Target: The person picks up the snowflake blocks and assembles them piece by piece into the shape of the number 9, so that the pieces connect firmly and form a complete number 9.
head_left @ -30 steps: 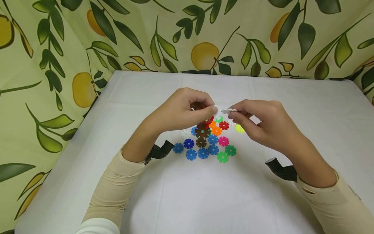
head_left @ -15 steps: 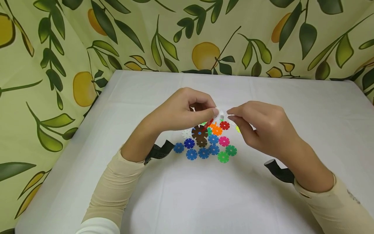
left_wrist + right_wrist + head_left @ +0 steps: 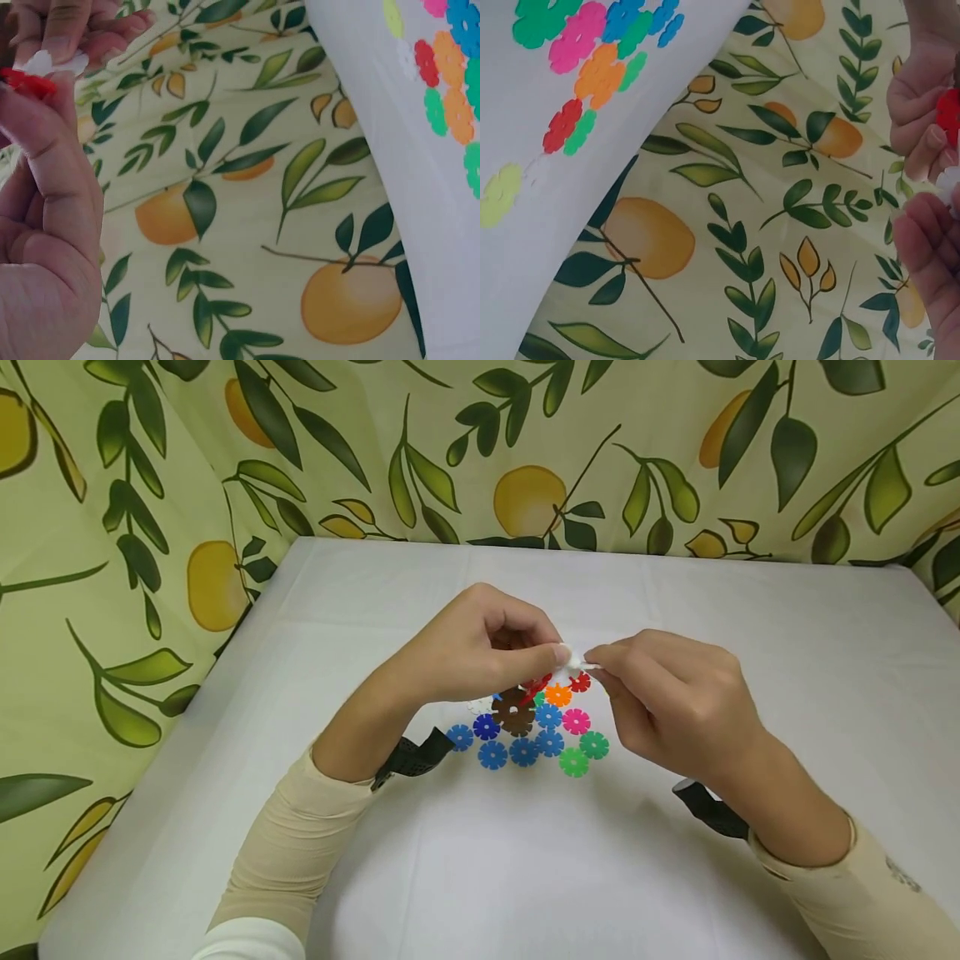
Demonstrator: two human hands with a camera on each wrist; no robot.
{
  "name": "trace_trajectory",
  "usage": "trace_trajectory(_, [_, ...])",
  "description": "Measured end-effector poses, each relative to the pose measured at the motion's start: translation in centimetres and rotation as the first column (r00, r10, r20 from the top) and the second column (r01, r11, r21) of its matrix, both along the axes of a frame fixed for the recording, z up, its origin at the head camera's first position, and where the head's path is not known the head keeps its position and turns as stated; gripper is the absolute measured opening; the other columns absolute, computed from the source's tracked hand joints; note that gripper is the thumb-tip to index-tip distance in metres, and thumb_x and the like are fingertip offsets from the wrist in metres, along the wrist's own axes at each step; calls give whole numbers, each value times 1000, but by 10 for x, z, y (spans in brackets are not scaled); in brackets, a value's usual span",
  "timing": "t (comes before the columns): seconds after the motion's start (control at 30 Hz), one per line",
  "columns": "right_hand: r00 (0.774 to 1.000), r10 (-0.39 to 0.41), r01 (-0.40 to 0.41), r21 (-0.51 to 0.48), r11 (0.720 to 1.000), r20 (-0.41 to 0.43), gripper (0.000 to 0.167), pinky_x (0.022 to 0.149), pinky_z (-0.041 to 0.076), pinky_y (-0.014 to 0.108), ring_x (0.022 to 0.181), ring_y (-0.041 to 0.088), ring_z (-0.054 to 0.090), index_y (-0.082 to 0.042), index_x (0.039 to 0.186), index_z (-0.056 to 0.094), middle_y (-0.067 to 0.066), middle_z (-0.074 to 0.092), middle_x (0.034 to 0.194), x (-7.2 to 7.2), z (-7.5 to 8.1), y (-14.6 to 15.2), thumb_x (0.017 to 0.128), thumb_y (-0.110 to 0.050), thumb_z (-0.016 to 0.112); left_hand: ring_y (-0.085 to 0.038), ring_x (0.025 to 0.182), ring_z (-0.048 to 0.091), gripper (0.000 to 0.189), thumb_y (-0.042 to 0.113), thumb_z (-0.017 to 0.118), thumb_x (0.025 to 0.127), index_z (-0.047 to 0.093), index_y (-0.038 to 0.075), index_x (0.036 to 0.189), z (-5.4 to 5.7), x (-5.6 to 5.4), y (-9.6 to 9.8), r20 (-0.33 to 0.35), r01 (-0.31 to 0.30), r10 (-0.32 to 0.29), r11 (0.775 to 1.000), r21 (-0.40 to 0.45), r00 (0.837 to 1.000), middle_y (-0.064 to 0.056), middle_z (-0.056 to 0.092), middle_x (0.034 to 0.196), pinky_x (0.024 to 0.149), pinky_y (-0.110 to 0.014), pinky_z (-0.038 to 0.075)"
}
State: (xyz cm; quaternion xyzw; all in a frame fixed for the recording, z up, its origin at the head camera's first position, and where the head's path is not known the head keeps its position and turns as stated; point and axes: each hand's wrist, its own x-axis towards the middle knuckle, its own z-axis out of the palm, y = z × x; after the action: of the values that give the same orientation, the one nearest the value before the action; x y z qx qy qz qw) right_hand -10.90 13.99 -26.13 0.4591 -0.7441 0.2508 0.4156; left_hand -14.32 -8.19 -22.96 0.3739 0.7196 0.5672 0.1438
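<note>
In the head view my left hand (image 3: pixel 476 647) pinches a white notched snowflake disc (image 3: pixel 574 667) between thumb and forefinger. Below those fingers, a red disc (image 3: pixel 535 687) and a larger brown disc (image 3: pixel 513 713) appear to be part of the same held piece. My right hand (image 3: pixel 675 702) pinches another thin white disc (image 3: pixel 592 666), edge-on and against the first; how far the two interlock cannot be seen. The left wrist view catches red (image 3: pixel 28 82) and white plastic (image 3: pixel 56 63) at the fingertips. Fingers hide parts of the held discs.
Loose notched discs lie on the white table below the hands, among them blue (image 3: pixel 492 755), pink (image 3: pixel 576 721), orange (image 3: pixel 557 695) and green (image 3: pixel 574 762). A leaf-and-fruit patterned curtain (image 3: pixel 420 443) hangs behind the table. Dark curved wrist mounts (image 3: pixel 712 808) project from both forearms.
My right hand has dropped slightly and turned, bringing its white disc against the left hand's white disc. The left hand has shifted slightly right, and the brown disc has tilted.
</note>
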Motion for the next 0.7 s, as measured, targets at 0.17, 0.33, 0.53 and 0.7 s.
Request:
trace_trajectory(0.17, [1000, 1, -1, -3, 1000, -11, 24, 41, 51, 44, 53, 27, 64, 2, 84, 68, 8, 61, 62, 2, 0, -3, 97, -8, 51, -27, 58, 59, 16, 4, 65, 94, 74, 1, 81, 0, 0, 0, -12, -4, 4, 1000, -19, 1000, -8, 63, 66, 53, -39, 53])
trace_trajectory(0.33, [999, 23, -24, -11, 1000, -25, 24, 40, 50, 43, 51, 25, 62, 2, 84, 67, 7, 59, 61, 2, -1, -6, 97, -5, 49, -26, 53, 60, 18, 4, 66, 94, 73, 4, 78, 1, 2, -2, -15, -11, 11, 998, -54, 1000, -7, 63, 64, 50, -41, 54])
trace_trajectory(0.53, [999, 13, -13, 11, 1000, -37, 24, 40, 49, 42, 52, 26, 61, 4, 87, 68, 7, 56, 61, 1, -2, -5, 97, -5, 49, -19, 54, 57, 17, 8, 68, 94, 74, 8, 77, 4, 4, -3, -115, -65, 52, 991, -116, 992, -2, 60, 63, 52, -36, 51])
trace_trajectory(0.7, [999, 21, -21, 19, 1000, -35, 25, 43, 51, 42, 55, 26, 63, 3, 90, 70, 7, 58, 63, 0, -2, -5, 100, -8, 50, -16, 58, 59, 16, 10, 69, 94, 75, 9, 79, 8, 2, -9, -182, -73, 43, 984, -160, 982, 1, 63, 66, 55, -33, 50])
